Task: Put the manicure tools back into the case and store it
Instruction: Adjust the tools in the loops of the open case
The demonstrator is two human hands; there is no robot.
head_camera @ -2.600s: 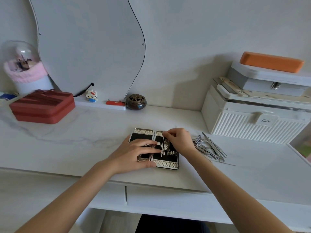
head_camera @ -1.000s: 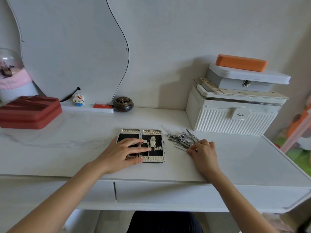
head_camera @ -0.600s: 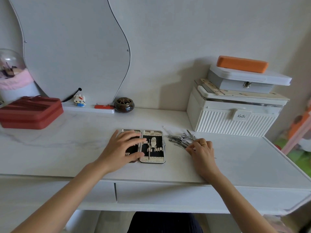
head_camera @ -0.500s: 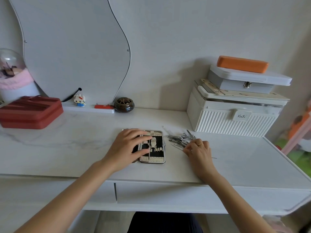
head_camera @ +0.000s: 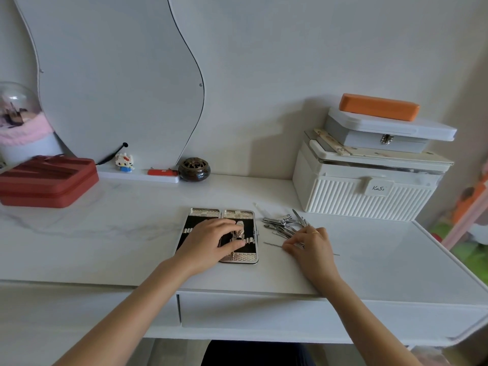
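1. White marble-look desk [head_camera: 111, 249] runs along a pale wall, with a wavy mirror [head_camera: 111, 75] leaning at the back.
2. On the desk lies the open manicure case [head_camera: 208, 214], black-lined with silver edges, flat near the front edge.
3. The left hand [head_camera: 211, 243] rests on the case's interior, fingers spread and lightly bent over the tools already seated there; whether it grips anything I cannot tell.
4. Just right of the case sits a pile of loose steel manicure tools [head_camera: 282, 224].
5. The right hand [head_camera: 313, 245] reaches into that pile, fingertips curled onto the tools' near ends.
6. A ribbed white storage box [head_camera: 364, 196] stands behind, a red case [head_camera: 47, 180] far left.
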